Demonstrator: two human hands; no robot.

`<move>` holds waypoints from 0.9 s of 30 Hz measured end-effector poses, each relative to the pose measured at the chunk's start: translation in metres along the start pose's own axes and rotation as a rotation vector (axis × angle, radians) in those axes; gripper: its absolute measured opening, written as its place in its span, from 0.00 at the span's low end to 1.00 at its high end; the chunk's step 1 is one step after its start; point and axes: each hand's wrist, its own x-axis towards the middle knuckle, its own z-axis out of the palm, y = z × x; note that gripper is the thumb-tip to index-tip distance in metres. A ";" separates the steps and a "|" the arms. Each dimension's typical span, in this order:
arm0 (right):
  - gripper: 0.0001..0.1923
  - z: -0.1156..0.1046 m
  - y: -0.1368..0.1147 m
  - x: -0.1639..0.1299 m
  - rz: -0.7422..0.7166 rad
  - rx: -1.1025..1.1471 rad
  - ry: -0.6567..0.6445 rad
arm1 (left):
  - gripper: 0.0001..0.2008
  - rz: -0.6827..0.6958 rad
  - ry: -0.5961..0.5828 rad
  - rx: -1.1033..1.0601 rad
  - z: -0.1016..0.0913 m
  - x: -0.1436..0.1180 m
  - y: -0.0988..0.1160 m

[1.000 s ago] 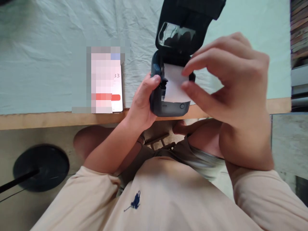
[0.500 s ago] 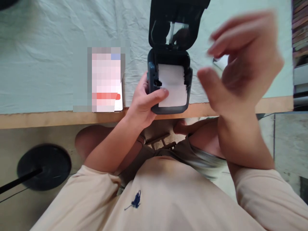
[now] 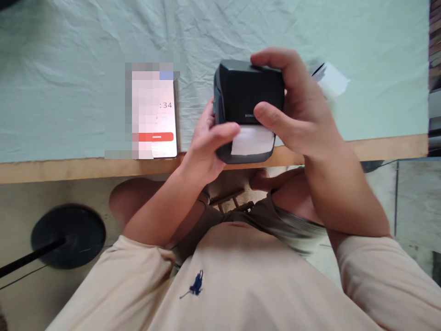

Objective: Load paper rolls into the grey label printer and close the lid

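A black portable label printer is held between my two hands above the table's front edge, its lid down. White paper sticks out from under the lid at the near side. My left hand wraps the printer's left side, with the thumb resting on the paper's left edge. My right hand grips the lid from the right, index finger over its far edge and thumb on its top face. The lid hides the inside of the printer.
On the cloth-covered table a phone with a lit, partly blurred screen lies to the left. A white piece of paper rests beyond my right hand. A round black stand base is on the floor at left.
The printer's lid was raised and now is down over the paper. My right hand has come in from the right, away from the printer, and now grips the lid. My left hand keeps its hold.
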 end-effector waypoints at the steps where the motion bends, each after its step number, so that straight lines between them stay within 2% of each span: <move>1: 0.27 0.002 0.002 0.000 -0.019 0.053 0.001 | 0.15 -0.007 0.011 -0.037 0.001 0.000 0.001; 4: 0.26 0.004 0.005 0.000 -0.035 0.154 0.016 | 0.14 -0.026 0.065 -0.080 0.001 0.002 0.002; 10: 0.24 -0.001 -0.002 -0.002 0.019 0.041 0.006 | 0.13 -0.045 0.106 -0.045 0.000 0.005 -0.001; 15: 0.19 -0.014 -0.009 -0.004 -0.132 -0.180 0.098 | 0.09 -0.020 0.103 -0.099 0.001 0.007 -0.003; 18: 0.24 -0.022 -0.012 -0.005 -0.177 -0.237 0.018 | 0.09 -0.026 0.143 -0.081 0.002 0.009 -0.004; 20: 0.28 -0.025 -0.017 -0.006 -0.157 -0.271 -0.042 | 0.08 -0.010 0.188 -0.059 0.002 0.011 -0.005; 22: 0.27 -0.026 -0.023 -0.007 -0.139 -0.316 -0.047 | 0.08 0.006 0.224 -0.043 0.002 0.013 -0.007; 25: 0.24 -0.021 -0.031 -0.009 -0.125 -0.428 0.049 | 0.08 0.023 0.262 -0.049 0.001 0.014 -0.007; 27: 0.21 -0.017 -0.033 -0.011 -0.123 -0.458 0.195 | 0.08 0.025 0.223 -0.069 0.000 0.013 -0.005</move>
